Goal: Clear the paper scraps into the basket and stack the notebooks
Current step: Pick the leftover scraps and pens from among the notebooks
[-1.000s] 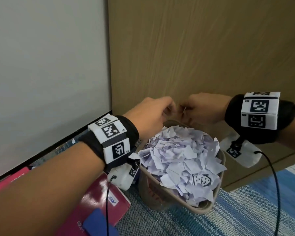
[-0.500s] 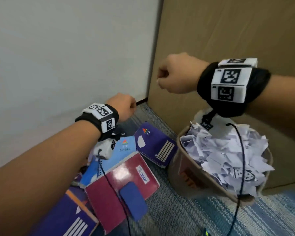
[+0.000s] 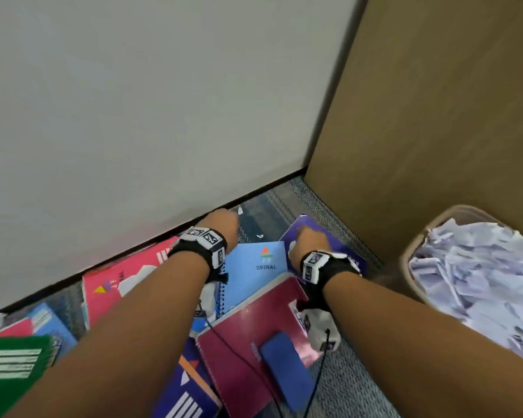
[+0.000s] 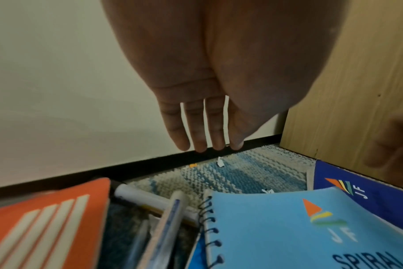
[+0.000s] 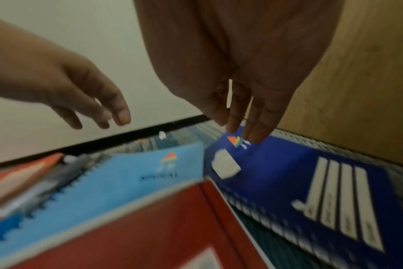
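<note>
Both hands empty, fingers straight: left hand (image 4: 196, 116) over bare striped rug (image 4: 242, 174) by the wall edge, right hand (image 5: 246, 109) over dark-blue spiral notebook (image 5: 276, 174).

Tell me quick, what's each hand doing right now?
Left hand: open, fingers straight, holding nothing.
Right hand: open, fingers straight, reaching down over the dark blue notebook, holding nothing.

A: we've got one bare strip of rug (image 4: 242, 172) between the wall (image 3: 133, 101) and the light blue spiral notebook (image 3: 254, 267), open from above.

B: yep, but the wooden panel (image 3: 435, 116) closes our right side, and the basket (image 3: 411, 251) heaped with paper scraps (image 3: 480, 267) sits against it.
</note>
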Motion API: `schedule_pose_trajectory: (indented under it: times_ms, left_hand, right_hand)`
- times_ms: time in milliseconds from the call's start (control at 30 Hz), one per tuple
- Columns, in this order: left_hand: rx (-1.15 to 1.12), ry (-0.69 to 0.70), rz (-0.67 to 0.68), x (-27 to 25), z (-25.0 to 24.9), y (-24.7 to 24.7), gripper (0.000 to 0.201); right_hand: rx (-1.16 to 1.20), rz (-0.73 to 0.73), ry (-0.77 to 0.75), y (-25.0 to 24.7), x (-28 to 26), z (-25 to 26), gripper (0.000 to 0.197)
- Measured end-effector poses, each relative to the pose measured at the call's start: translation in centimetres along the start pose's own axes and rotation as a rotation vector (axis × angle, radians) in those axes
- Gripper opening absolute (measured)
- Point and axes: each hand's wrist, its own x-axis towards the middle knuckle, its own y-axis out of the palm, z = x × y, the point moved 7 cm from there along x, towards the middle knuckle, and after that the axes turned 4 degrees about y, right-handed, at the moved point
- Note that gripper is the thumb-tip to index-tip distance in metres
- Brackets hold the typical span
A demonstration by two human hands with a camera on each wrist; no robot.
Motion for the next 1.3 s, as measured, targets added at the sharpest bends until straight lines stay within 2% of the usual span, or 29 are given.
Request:
schedule_pose_trajectory:
  times_ms: [67, 133, 200, 367, 467, 533, 600, 800, 900, 967, 1033, 1167, 1300]
  left_hand:
    - [-0.041, 0.018, -0.031, 1.7, -0.2, 0.6, 0.034]
    - [-0.078, 0.036, -0.051, 3.8, -0.5, 1.2, 0.038]
    - [-0.075, 0.042, -0.047, 5.6, -0.8, 2.0, 0.043]
    - [0.046, 0.074, 0.054, 8.4, 0.1, 5.1, 0.062]
    - [0.097, 0.085, 0.02, 9.0, 0.0, 4.8, 0.044]
    - [0.127, 0.045, 0.006, 9.0, -0.1, 4.1, 0.034]
    - [0.134, 0.032, 0.0, 8.8, -0.4, 3.8, 0.031]
    - [-0.009, 0.189, 0.05, 7.6, -3.4, 5.0, 0.031]
    - [0.024, 0.238, 0.059, 7.2, -4.5, 5.4, 0.037]
    - [0.07, 0.252, 0.058, 7.1, -4.7, 5.4, 0.03]
    - [0.12, 0.251, 0.06, 7.0, -5.0, 5.4, 0.025]
    - [0.224, 0.253, 0.06, 6.5, -5.8, 5.4, 0.023]
    - [0.212, 0.255, 0.059, 6.1, -5.7, 5.3, 0.022]
  right_hand:
    - [0.006, 0.019, 0.006, 2.3, 0.1, -1.4, 0.032]
    - [0.001, 0.041, -0.024, 5.0, 0.2, -2.2, 0.046]
    - [-0.006, 0.003, -0.062, 6.5, 0.1, -2.7, 0.055]
    - [0.018, -0.117, -0.165, 7.5, 0.9, -2.7, 0.036]
    - [0.056, -0.177, -0.151, 7.2, 1.3, -2.9, 0.019]
    - [0.126, -0.18, -0.063, 6.6, 1.7, -3.1, 0.015]
    - [0.189, -0.178, 0.034, 6.1, 1.9, -3.5, 0.021]
    - [0.288, -0.186, 0.183, 6.0, 2.6, -4.4, 0.025]
    - [0.394, -0.304, 0.402, 5.1, 3.2, -7.7, 0.028]
    - [0.403, -0.433, 0.521, 4.3, 2.9, -9.5, 0.024]
    - [0.384, -0.465, 0.619, 4.2, 2.7, -10.8, 0.028]
    - [0.365, -0.429, 0.761, 4.2, 3.1, -12.2, 0.05]
    - [0.399, -0.252, 0.841, 6.2, 6.1, -13.9, 0.065]
